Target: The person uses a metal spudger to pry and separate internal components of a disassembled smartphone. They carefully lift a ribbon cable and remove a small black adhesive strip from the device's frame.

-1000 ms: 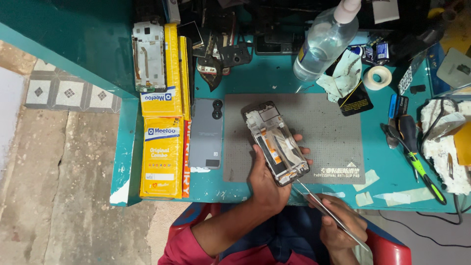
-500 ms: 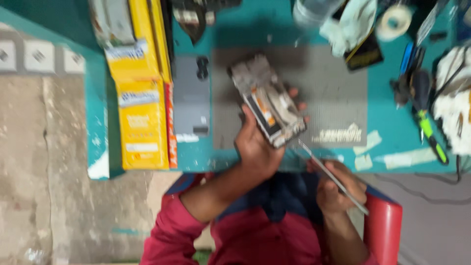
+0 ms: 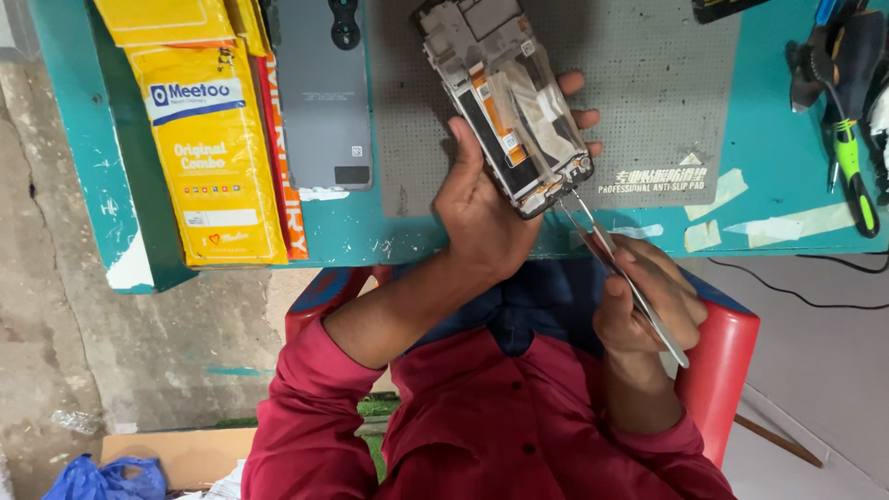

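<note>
My left hand grips an opened phone frame, its inner parts and orange flex cables facing up, held tilted over the grey work mat. My right hand holds metal tweezers. Their tips touch the phone's lower end near the connector. Both hands are just past the near edge of the teal table, above my lap.
Yellow flat boxes lie at the table's left, beside a grey phone back cover. A green-handled screwdriver and dark tools lie at the right. Tape strips stick to the table. A red plastic chair is under me.
The view has dropped toward my lap and drawn closer. The phone and tweezers stay in my hands, the tips still at the phone's lower end.
</note>
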